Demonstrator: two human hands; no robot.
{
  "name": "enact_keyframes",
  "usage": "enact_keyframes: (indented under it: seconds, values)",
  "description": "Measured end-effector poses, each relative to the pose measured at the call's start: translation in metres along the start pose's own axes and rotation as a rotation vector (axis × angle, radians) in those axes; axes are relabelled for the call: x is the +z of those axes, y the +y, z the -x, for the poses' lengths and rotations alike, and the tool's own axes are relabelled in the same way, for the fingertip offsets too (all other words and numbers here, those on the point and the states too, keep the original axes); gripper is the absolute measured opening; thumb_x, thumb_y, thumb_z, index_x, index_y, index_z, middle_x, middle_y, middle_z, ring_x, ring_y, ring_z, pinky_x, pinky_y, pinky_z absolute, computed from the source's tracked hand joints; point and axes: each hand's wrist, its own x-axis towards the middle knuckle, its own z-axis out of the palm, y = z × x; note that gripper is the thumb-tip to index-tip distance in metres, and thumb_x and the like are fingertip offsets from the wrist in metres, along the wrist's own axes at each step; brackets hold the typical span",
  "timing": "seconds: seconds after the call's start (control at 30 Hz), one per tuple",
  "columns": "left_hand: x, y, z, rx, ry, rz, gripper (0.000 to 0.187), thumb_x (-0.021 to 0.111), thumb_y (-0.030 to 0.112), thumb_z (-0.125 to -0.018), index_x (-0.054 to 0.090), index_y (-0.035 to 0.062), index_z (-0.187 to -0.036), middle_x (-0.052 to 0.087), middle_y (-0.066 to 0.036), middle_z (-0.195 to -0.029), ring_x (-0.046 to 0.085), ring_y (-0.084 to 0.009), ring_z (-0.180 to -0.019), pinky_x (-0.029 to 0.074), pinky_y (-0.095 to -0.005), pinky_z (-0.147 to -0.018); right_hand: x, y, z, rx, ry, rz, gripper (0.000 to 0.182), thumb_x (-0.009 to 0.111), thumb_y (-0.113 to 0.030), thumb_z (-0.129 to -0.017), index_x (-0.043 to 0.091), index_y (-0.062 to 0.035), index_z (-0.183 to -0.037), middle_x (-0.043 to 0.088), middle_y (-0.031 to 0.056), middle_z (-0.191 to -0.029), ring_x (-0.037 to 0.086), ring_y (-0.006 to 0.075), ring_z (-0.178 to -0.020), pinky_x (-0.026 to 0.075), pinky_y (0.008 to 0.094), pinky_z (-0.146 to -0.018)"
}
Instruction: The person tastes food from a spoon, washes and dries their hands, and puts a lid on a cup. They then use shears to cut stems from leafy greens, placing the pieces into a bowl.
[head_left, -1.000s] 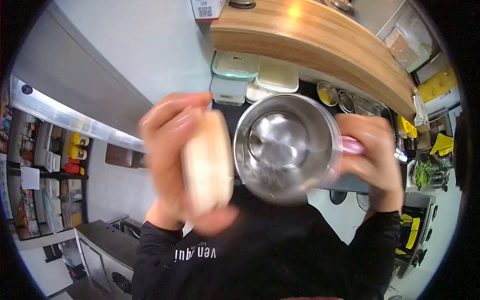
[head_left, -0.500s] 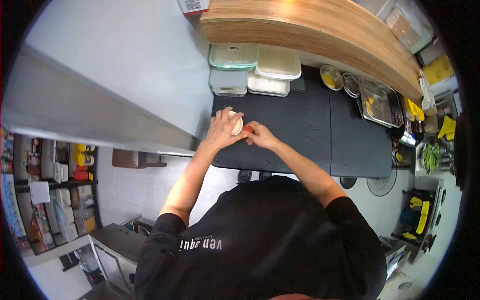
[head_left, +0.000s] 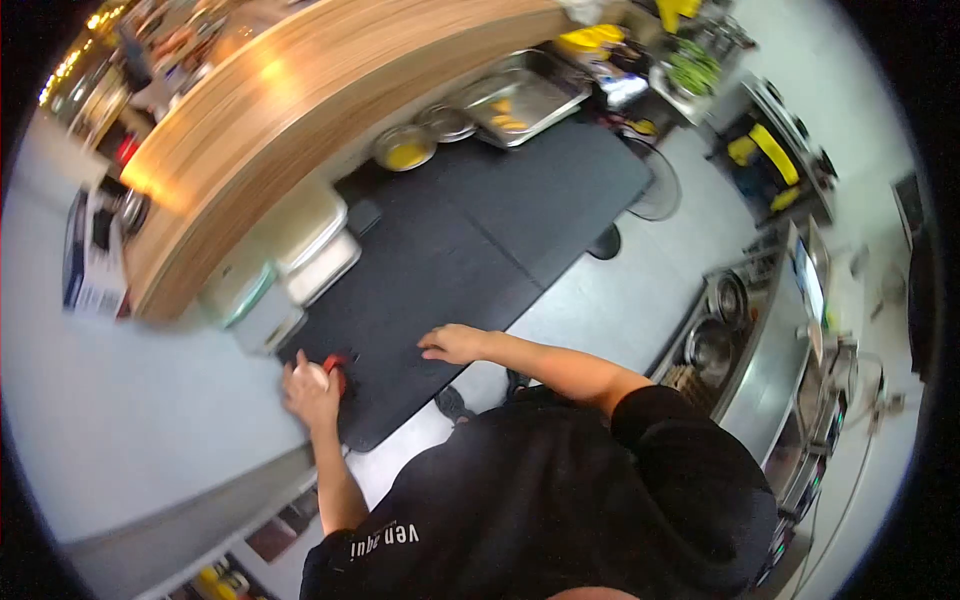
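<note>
The left hand [head_left: 312,395] lies over a round vessel with a pale top and a curved red handle [head_left: 336,362] near the left end of the matt black worktop [head_left: 450,240]. Its fingers bend around the pale top, but whether they grip it cannot be told, as the hand hides much of the vessel. The handle shows at the hand's one o'clock.

The right hand [head_left: 455,343] holds nothing visible, its fingers loosely curled. It hangs over the front of the worktop, between two and three o'clock from the left hand and well apart from it; contact with the surface cannot be judged.

Seen from the vessel, a rectangular container with a mint-green lid [head_left: 250,292] is at eleven o'clock, and a stacked white rectangular container [head_left: 330,268] is at twelve. Farther off towards one o'clock stand a round metal bowl with yellow contents [head_left: 393,138], a second round metal bowl [head_left: 446,122] and a rectangular steel tray [head_left: 548,95] bearing orange-yellow pieces. A curved ledge of light-brown wood [head_left: 340,70] runs behind these.
</note>
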Motion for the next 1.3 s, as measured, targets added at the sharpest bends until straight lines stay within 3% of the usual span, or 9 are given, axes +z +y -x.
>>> enact_keyframes:
  seconds: [0.13, 0.27, 0.33, 0.43, 0.5, 0.63, 0.73, 1.0, 1.3]
  values:
    - [-0.014, 0.034, 0.006, -0.144, -0.094, -0.236, 0.085, 0.056, 0.062, -0.078, 0.023, 0.0241, -0.147, 0.025, -0.018, -0.147, 0.023, -0.0425, -0.134, 0.022, -0.0661, -0.1, -0.039, 0.088, 0.159, 0.19, 0.368, -0.055, 0.035, 0.054, -0.032, -0.092, 0.062, -0.0022, -0.109, 0.066, 0.0184, -0.101, 0.063, 0.0362, -0.092, 0.049, 0.0425, -0.081]
    - [-0.019, 0.14, 0.007, -0.084, 0.099, -0.179, 0.086, 0.059, 0.058, -0.079, 0.024, 0.0169, -0.147, 0.025, -0.017, -0.148, 0.018, -0.0431, -0.137, 0.021, -0.0652, -0.102, -0.082, 0.139, 0.341, 0.537, 0.711, -0.203, 0.029, 0.056, -0.024, -0.093, 0.062, -0.0002, -0.108, 0.068, 0.0145, -0.093, 0.067, 0.0257, -0.079, 0.053, 0.0343, -0.072]
    - [-0.016, 0.225, 0.012, 0.143, 0.264, -0.018, 0.086, 0.061, 0.051, -0.081, 0.025, 0.0086, -0.145, 0.026, -0.019, -0.147, 0.02, -0.044, -0.135, 0.024, -0.0656, -0.1, -0.099, 0.166, 0.414, 0.623, 0.786, -0.28, 0.029, 0.056, -0.023, -0.093, 0.062, 0.0, -0.108, 0.069, 0.0134, -0.09, 0.067, 0.0223, -0.074, 0.053, 0.0323, -0.069]
    - [-0.059, 0.42, 0.031, 0.524, 0.244, 0.36, 0.071, 0.072, 0.025, -0.066, 0.045, -0.0011, -0.126, 0.04, -0.028, -0.128, 0.039, -0.0441, -0.116, 0.035, -0.0534, -0.095, -0.11, 0.212, 0.499, 0.688, 1.041, -0.332, 0.025, 0.054, -0.022, -0.092, 0.064, -0.0018, -0.104, 0.069, 0.0135, -0.084, 0.067, 0.0216, -0.069, 0.052, 0.0342, -0.067]
    - [-0.056, 0.543, 0.051, 0.773, 0.171, 0.545, 0.067, 0.074, 0.021, -0.063, 0.049, -0.0007, -0.12, 0.041, -0.027, -0.125, 0.041, -0.044, -0.114, 0.034, -0.0524, -0.095, -0.125, 0.227, 0.536, 0.718, 1.054, -0.362, 0.026, 0.054, -0.021, -0.092, 0.064, -0.002, -0.105, 0.069, 0.0133, -0.085, 0.067, 0.0214, -0.071, 0.052, 0.0336, -0.067]
    - [-0.084, 0.731, 0.095, 1.086, -0.08, 0.741, 0.074, 0.07, 0.016, -0.075, 0.035, 0.0081, -0.139, 0.019, -0.025, -0.146, 0.015, -0.0468, -0.135, 0.019, -0.0541, -0.109, -0.171, 0.239, 0.589, 0.719, 1.07, -0.411, 0.026, 0.054, -0.021, -0.092, 0.064, -0.0018, -0.107, 0.069, 0.0132, -0.086, 0.066, 0.0211, -0.073, 0.051, 0.0328, -0.068]
    - [-0.086, 0.823, 0.107, 1.105, -0.079, 0.843, 0.076, 0.071, 0.016, -0.076, 0.033, 0.0087, -0.141, 0.016, -0.026, -0.146, 0.014, -0.0483, -0.134, 0.019, -0.0556, -0.108, -0.207, 0.28, 0.626, 0.662, 0.979, -0.449, 0.028, 0.052, -0.019, -0.095, 0.061, 0.0009, -0.112, 0.068, 0.012, -0.09, 0.065, 0.0176, -0.074, 0.051, 0.0301, -0.069]
    - [-0.004, 0.999, 0.063, 1.034, -0.131, 0.764, 0.075, 0.07, 0.017, -0.076, 0.032, 0.007, -0.14, 0.015, -0.024, -0.145, 0.015, -0.048, -0.133, 0.021, -0.0574, -0.106, -0.323, 0.42, 0.699, 0.686, 1.033, -0.342, 0.026, 0.053, -0.019, -0.092, 0.064, -0.0003, -0.106, 0.067, 0.0165, -0.087, 0.066, 0.0296, -0.079, 0.05, 0.0356, -0.072]
    - [-0.02, 1.331, -0.002, 1.12, -0.052, 0.965, 0.069, 0.07, 0.013, -0.074, 0.038, 0.0053, -0.135, 0.02, -0.024, -0.144, 0.018, -0.0464, -0.132, 0.022, -0.055, -0.107, -0.509, 0.56, 0.791, 0.772, 0.962, -0.216, 0.022, 0.055, -0.015, -0.09, 0.064, -0.0001, -0.103, 0.065, 0.0203, -0.096, 0.063, 0.0362, -0.088, 0.05, 0.0403, -0.077]
